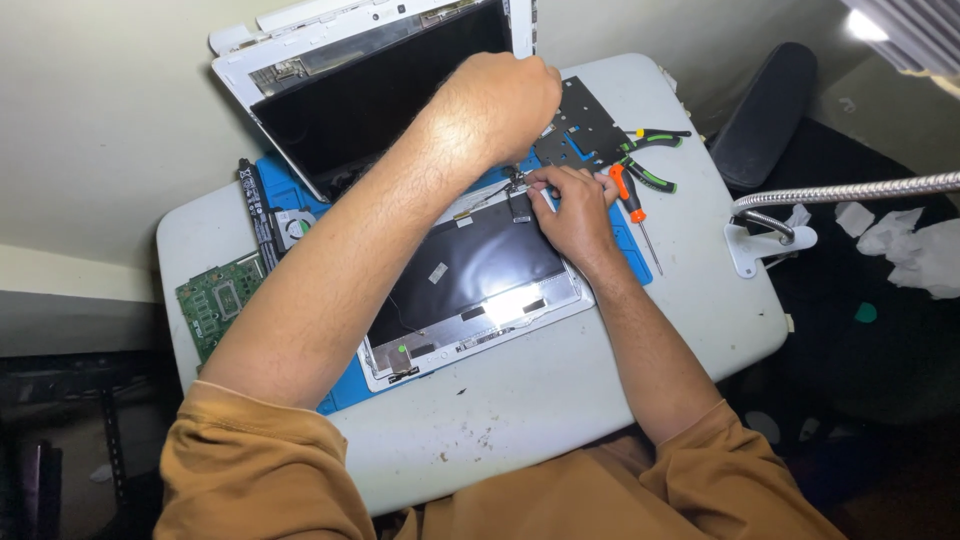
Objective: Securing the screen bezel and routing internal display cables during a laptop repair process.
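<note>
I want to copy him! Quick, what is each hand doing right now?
Left hand: closed in a fist above the laptop screen panel; what it holds cannot be told.
Right hand: fingers curled, pressing on the panel's top edge; anything held cannot be told.

Dim room, glare on screen panel [505,303], dark corners

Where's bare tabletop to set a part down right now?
Free: the near strip of the white table below the laptop panel, and the right side between the orange screwdriver and lamp clamp. Crowded: the far edge by the pliers, both hands, and the left by the green circuit board.
</note>
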